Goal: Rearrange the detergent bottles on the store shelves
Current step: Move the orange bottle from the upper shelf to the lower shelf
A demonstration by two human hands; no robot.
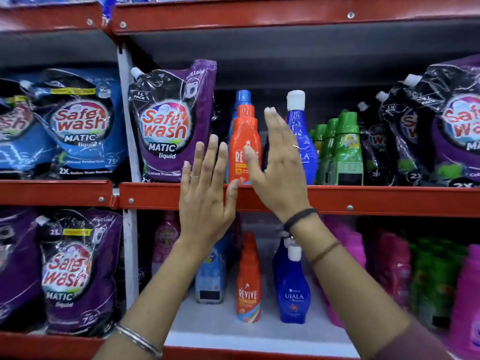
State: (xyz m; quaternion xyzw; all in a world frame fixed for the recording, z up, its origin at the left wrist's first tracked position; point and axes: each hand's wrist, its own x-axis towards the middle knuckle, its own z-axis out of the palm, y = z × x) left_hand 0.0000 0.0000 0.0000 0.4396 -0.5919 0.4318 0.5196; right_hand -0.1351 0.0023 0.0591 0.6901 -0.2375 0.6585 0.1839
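An orange Revive bottle (245,136) stands upright at the front of the middle shelf (363,198), with a blue-capped bottle (242,96) right behind it. My left hand (205,193) is raised flat with fingers spread, just left of the orange bottle and over the shelf edge. My right hand (279,162) is open just right of the bottle, its thumb lying across the label. A blue Ujala bottle (301,141) stands behind my right hand. Neither hand grips anything.
Purple Safewash pouches (168,123) stand left of the bottles and more (441,126) at the right. Green bottles (345,149) stand right of the Ujala. On the lower shelf stand a Revive bottle (248,279), a Ujala bottle (293,287) and pink bottles (394,268).
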